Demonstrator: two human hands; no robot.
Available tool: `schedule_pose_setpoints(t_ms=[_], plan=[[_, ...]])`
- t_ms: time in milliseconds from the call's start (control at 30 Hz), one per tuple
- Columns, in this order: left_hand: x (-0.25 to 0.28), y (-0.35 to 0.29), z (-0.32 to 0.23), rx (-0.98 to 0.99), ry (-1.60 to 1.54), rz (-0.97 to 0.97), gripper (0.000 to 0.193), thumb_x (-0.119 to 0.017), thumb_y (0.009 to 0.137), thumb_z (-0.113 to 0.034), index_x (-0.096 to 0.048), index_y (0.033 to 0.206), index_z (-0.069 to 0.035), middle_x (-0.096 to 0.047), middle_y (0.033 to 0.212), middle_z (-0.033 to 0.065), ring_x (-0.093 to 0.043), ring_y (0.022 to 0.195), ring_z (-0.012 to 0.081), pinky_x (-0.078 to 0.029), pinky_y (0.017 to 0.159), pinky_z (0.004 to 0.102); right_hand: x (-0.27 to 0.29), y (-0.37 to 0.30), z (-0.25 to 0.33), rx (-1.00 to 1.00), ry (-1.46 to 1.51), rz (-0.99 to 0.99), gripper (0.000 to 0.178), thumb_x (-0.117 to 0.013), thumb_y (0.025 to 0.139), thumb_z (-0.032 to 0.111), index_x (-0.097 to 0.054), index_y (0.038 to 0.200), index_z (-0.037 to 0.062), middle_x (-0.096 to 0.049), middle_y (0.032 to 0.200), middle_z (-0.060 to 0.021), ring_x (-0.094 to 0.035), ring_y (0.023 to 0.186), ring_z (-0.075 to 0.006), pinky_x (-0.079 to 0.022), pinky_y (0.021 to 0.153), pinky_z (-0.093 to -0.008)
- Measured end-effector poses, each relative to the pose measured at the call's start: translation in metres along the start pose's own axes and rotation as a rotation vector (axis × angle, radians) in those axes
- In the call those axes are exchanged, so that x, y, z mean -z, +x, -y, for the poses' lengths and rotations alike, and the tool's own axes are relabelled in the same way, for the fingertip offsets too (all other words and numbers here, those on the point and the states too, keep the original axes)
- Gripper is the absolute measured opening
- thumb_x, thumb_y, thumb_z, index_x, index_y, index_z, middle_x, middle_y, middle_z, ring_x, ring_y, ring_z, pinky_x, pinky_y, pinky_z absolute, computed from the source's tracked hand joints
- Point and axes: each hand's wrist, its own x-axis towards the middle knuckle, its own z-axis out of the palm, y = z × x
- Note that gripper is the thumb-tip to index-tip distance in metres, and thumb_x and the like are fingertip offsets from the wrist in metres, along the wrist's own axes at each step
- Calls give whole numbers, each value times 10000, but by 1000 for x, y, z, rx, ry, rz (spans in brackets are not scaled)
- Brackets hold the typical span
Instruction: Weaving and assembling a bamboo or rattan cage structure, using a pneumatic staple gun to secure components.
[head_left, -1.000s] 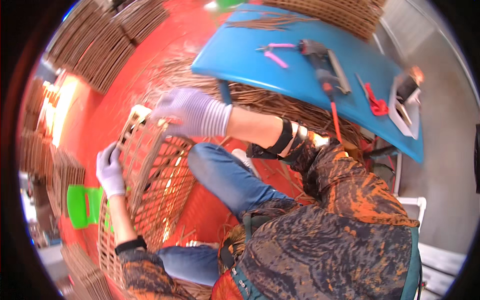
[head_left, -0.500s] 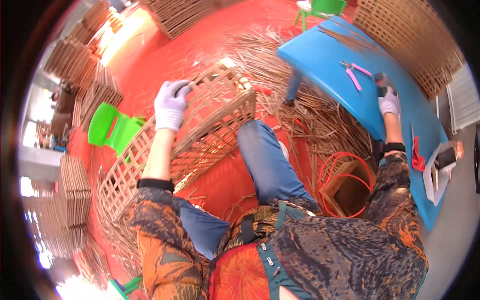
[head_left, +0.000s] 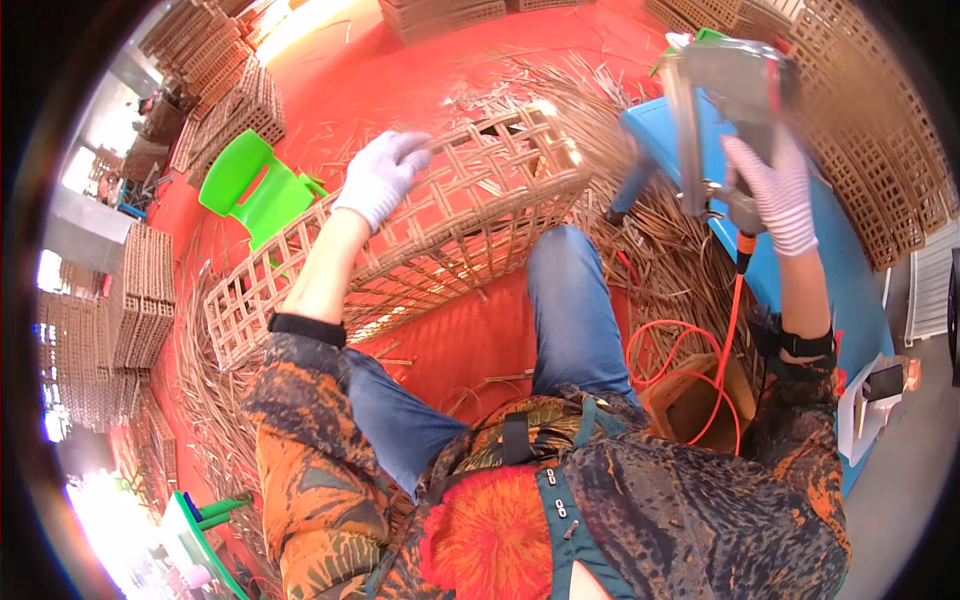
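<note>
A brown woven lattice basket (head_left: 440, 225) stands tilted in front of my knees. My left hand (head_left: 380, 180), in a white glove, is closed over its far upper rim with the fingertips bent at the edge. To the right, my right hand (head_left: 780, 195), also gloved, grips the handle of a grey air nail gun (head_left: 725, 95). The gun is raised above the blue table and smeared by motion. An orange air hose (head_left: 733, 310) hangs from the base of its handle. The gun stays apart from the basket.
Beneath the gun is a blue table (head_left: 660, 130); a white tray (head_left: 865, 410) lies at its near end. Loose strips (head_left: 680, 245) cover the red floor. A wooden box (head_left: 740, 395) stands by my right knee, a green chair (head_left: 255, 185) at left. Lattice stacks (head_left: 880, 130) surround me.
My right hand has lifted the nail gun off the blue table, its hose trailing. The view has shifted, so the basket sits farther right; my left hand remains at its rim.
</note>
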Motion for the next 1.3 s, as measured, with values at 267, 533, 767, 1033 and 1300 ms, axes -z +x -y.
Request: schedule_pose_setpoints(t_ms=[267,533,767,1033,1300], plan=[[25,-24,10,150,-4,-10,314,-683,936,-408,-770,1113,-163,-728,1018,110,-700,985,295,-534,897,412,-77,58,84,204,-72,516,391,-767,890,275,-673,1191,45,-653,748,5,-557,542,-58,-472,521,-250],[26,-25,-8,179,132,-59,265,-707,915,-415,-784,1051,-201,-717,945,74,-704,902,279,-548,823,394,-137,97,113,190,-390,675,475,-805,841,382,-731,1158,36,-748,900,-87,-690,837,-136,-547,779,-312],[21,-26,-5,141,135,-109,237,-708,910,-395,-788,1031,-208,-703,912,74,-699,871,289,-555,786,404,-181,112,118,409,-499,801,569,-790,819,487,-733,1132,15,-749,947,-176,-735,884,-278,-561,845,-370],[27,-26,-12,198,112,-46,271,-626,934,-440,-785,1017,-236,-713,938,85,-695,913,307,-556,824,429,-197,121,96,442,-472,787,568,-806,792,482,-733,1119,23,-753,955,-182,-737,906,-314,-571,846,-382],[25,-24,-11,132,151,-111,253,-664,928,-424,-787,1037,-232,-686,903,75,-687,873,298,-555,783,422,-189,107,108,417,-457,764,514,-798,821,441,-722,1138,44,-751,949,-187,-737,893,-328,-573,834,-396]])
